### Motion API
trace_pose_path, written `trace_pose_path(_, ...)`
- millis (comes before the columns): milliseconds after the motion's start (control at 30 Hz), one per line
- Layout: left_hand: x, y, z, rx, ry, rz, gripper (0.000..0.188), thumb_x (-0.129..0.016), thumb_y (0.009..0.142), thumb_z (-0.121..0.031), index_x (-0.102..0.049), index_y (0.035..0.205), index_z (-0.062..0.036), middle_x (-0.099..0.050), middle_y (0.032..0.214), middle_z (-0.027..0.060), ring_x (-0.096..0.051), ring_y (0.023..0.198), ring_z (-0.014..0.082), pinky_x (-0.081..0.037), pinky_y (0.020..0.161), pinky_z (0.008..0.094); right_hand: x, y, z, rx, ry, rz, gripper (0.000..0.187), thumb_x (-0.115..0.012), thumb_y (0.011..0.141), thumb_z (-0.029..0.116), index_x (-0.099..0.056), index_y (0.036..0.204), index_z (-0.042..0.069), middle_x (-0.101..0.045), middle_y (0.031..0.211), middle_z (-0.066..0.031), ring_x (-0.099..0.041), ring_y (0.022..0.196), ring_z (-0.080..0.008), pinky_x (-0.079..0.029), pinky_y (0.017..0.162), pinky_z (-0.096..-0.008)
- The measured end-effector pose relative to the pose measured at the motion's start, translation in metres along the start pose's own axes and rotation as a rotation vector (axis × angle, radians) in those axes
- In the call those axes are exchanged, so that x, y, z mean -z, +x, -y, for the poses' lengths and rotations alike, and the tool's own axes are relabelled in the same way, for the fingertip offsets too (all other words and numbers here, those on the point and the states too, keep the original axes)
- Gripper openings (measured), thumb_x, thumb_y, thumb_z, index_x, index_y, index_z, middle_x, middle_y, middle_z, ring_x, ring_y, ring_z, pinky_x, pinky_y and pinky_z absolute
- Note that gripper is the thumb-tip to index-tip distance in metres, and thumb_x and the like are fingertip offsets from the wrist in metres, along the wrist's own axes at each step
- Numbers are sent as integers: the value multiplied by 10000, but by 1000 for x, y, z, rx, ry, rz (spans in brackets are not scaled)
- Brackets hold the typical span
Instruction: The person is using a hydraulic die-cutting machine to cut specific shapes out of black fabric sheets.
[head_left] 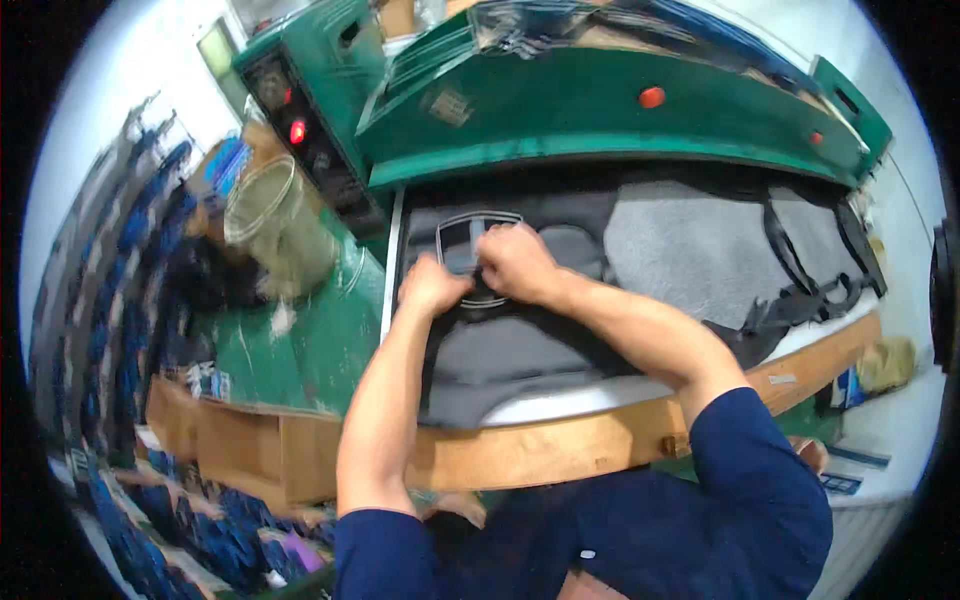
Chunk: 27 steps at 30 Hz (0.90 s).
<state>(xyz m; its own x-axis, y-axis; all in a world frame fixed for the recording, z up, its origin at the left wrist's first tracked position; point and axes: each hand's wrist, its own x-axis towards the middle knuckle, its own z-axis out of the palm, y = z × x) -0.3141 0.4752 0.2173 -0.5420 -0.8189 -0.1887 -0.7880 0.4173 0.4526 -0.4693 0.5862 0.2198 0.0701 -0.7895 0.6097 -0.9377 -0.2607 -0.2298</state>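
A rounded metal cutting die (441,240), an open frame of thin steel strip with a bar across it, lies on dark grey sheet material (510,350). My left hand (437,287) is closed at the die's lower left edge. On its right part, by the bar, my right hand (515,262) is curled in a fist-like grip. Both hands hide parts of the frame, and motion smears the fingertips. To the right lies a lighter grey piece (680,250) of the sheet, with black cut strips (800,305) around it.
Beyond the sheet stands a green press beam (560,110) with a red button (652,97). A wooden rail (560,445) edges the table in front of me. At left are a control box with a lit red lamp (297,131), a translucent bin (280,225) and stacked dark material (110,260).
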Motion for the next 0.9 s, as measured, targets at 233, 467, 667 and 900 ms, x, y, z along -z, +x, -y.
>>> trace_pose_path(233, 13, -56, -4, -256, -386, -293, 420, -747, 713, -339, -628, 862, 35, -658, 721, 160, -637, 678, 338, -511, 684, 438, 33, 5, 21, -17, -18, 45, 143, -688, 708, 129, -591, 811, 113, -643, 833, -91, -630, 837, -312, -445, 780, -450)
trace_pose_path(467, 6, -96, -38, -333, -212, -373, 229, -541, 791, -169, -619, 860, 35, -647, 842, 298, -625, 849, 481, -484, 774, 525, 86, -24, 45, -14, -123, 68, 174, -707, 675, 126, -596, 807, 103, -610, 759, -75, -618, 799, -281, -455, 810, -424)
trace_pose_path(667, -11, -105, -102, -417, -288, -261, 210, -568, 786, -157, -643, 813, 37, -657, 806, 270, -653, 810, 435, -498, 768, 496, 177, -95, 57, -158, -66, -180, 374, -792, 721, 293, -600, 944, 62, -604, 1089, -187, -558, 1074, -372, -438, 951, -453)
trace_pose_path(900, -44, -106, -230, -481, -366, -213, 232, -567, 769, -167, -635, 812, 51, -643, 734, 238, -651, 714, 347, -501, 696, 417, 241, -184, 16, -308, -94, -243, 418, -800, 751, 234, -603, 1083, 75, -260, 1462, -405, -412, 1291, -532, -395, 1068, -457)
